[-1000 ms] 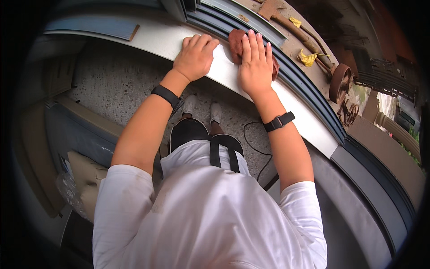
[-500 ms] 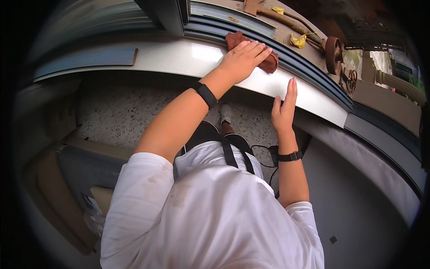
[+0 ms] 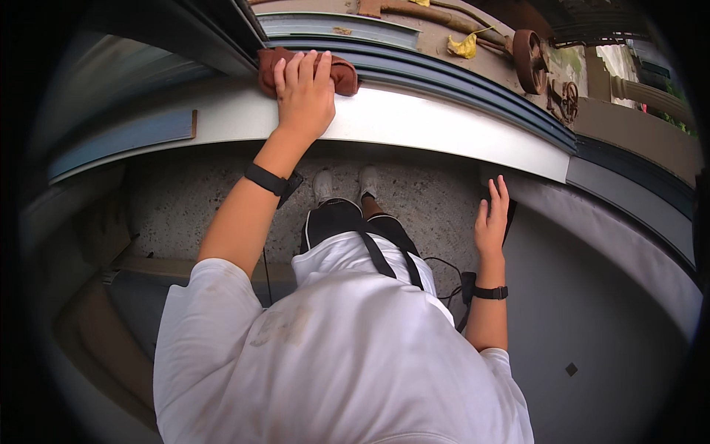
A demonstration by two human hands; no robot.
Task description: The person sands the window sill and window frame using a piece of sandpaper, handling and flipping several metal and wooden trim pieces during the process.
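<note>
My left hand (image 3: 303,96) lies flat on a brown cloth (image 3: 345,75), pressing it onto a long white ledge (image 3: 444,126) that curves across the upper part of the view. The cloth bunches out on both sides of the hand, against dark grey rails (image 3: 473,92) behind the ledge. My right hand (image 3: 492,220) hangs lower, off the ledge, with its fingers straight and slightly apart and nothing in it. It is next to a dark edge under the ledge. Both wrists wear black bands.
Beyond the rails are rusty wheels (image 3: 529,55), a yellow dried leaf (image 3: 462,46) and a rusty bar. A grey-blue board (image 3: 126,137) lies at the left end of the ledge. Below are a speckled floor (image 3: 421,189), my shoes and a black cable (image 3: 444,265).
My left hand slid the brown cloth leftward along the ledge. My right hand left the ledge and dropped to my side.
</note>
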